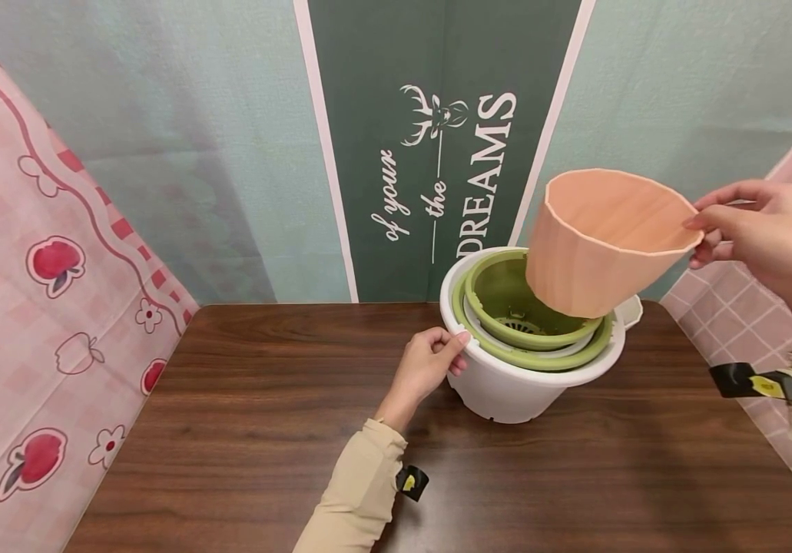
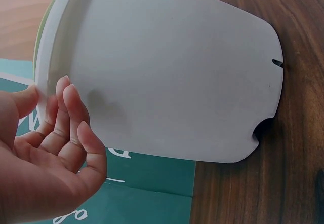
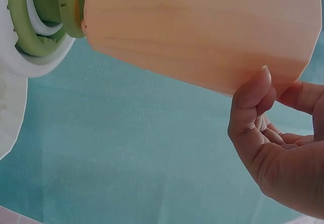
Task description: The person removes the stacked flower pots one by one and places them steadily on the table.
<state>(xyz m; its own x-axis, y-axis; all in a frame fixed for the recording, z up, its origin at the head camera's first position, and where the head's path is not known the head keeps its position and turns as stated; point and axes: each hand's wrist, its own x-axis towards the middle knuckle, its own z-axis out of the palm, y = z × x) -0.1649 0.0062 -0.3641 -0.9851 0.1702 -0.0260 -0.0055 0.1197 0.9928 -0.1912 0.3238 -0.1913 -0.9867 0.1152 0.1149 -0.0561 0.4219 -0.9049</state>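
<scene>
My right hand pinches the rim of a peach-coloured flower pot, which tilts over a nest of pots. In the right wrist view, thumb and fingers grip the peach pot's edge. The outermost of the nest is a large white pot standing on the table. Inside it sit green pots with a white one between them; slots show in the innermost green bottom. My left hand pinches the large white pot's rim at its near left. The left wrist view shows the white pot's side wall up close.
The brown wood-grain table lies beneath. A white piece with an angular edge shows behind the nest on the right. Blue-green cloth with a dark lettered panel hangs at the back; a pink patterned cloth hangs on the left.
</scene>
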